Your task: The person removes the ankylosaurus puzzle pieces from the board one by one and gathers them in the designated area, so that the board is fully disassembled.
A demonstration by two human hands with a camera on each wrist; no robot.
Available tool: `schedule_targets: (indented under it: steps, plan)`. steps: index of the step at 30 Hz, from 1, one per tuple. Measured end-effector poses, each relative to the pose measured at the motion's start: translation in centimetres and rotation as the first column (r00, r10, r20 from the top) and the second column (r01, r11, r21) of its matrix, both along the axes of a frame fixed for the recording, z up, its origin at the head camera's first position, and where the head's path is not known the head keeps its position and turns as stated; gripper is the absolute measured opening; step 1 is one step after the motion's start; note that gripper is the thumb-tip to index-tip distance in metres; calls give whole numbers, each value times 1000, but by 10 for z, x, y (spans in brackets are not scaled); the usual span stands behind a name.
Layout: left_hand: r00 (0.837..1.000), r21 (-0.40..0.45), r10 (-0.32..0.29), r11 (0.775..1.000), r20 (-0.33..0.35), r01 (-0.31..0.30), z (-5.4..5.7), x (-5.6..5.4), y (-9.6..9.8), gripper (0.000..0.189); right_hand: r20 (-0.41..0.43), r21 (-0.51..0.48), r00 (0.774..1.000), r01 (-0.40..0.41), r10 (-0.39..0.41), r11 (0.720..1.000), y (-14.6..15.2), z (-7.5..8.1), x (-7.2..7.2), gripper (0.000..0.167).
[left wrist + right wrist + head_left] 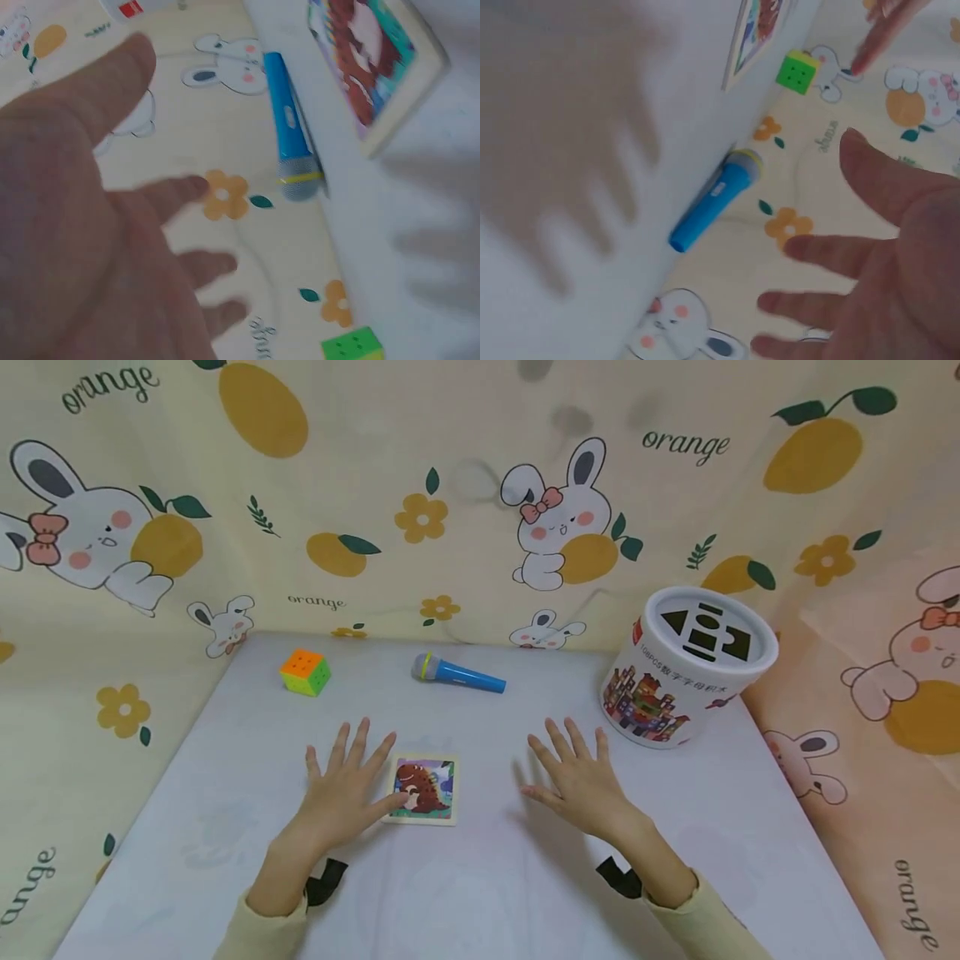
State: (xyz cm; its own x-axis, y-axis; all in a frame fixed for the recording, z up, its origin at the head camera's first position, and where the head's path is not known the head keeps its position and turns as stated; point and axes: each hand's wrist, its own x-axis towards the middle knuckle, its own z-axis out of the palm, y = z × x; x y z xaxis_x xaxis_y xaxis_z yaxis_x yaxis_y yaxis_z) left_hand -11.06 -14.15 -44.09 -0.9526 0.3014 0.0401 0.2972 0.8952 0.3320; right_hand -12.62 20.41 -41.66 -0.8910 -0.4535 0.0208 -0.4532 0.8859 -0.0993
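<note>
Dino tile (432,789) | left hand (337,800), right hand (587,787): fingers (357,746) splayed, holding nothing | sloppy low left-hand swipe could skid it imo

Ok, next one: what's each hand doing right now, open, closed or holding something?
Left hand: open, fingers spread, holding nothing; its thumb overlaps the dinosaur picture tile in the head view.
Right hand: open, fingers spread, empty.

Plain pale cream sleeves (708,928); small black angular pieces (326,883) showing at both cuffs (692,902).
</note>
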Motion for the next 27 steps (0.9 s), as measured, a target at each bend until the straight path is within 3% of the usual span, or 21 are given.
schedule_targets:
  steps: [3, 6, 8, 11, 13, 16, 22, 27]
  plan:
    - [999, 66, -39, 997, 26, 37, -7, -4, -8, 77, 8, -117, 999, -47, 48, 992, -1, -6, -9, 65]
    - [997, 129, -76, 989, 33, 71, -14, -8, -12, 67, 10, -264, 995, -96, 103, 960, -4, -14, -20, 55]
    - [995, 158, -96, 983, 33, 89, -19, -12, -14, 61, 34, -369, 990, -112, 134, 923, -8, -18, -29, 48]
    - [992, 188, -112, 977, 52, 100, -27, -16, -15, 59, 123, -527, 975, -92, 183, 845, -16, -24, -41, 41]
    - [991, 197, -110, 976, 75, 93, -32, -18, -16, 60, 202, -603, 955, -53, 217, 796, -24, -27, -48, 39]
    - [990, 191, -99, 979, 104, 78, -40, -21, -16, 63, 283, -662, 914, -32, 290, 749, -39, -30, -58, 38]
    - [991, 178, -81, 982, 109, 60, -49, -23, -18, 67, 357, -681, 840, -64, 408, 729, -74, -32, -74, 36]
    - [992, 179, -73, 982, 103, 53, -53, -24, -17, 69, 401, -686, 798, -63, 449, 725, -97, -37, -85, 34]
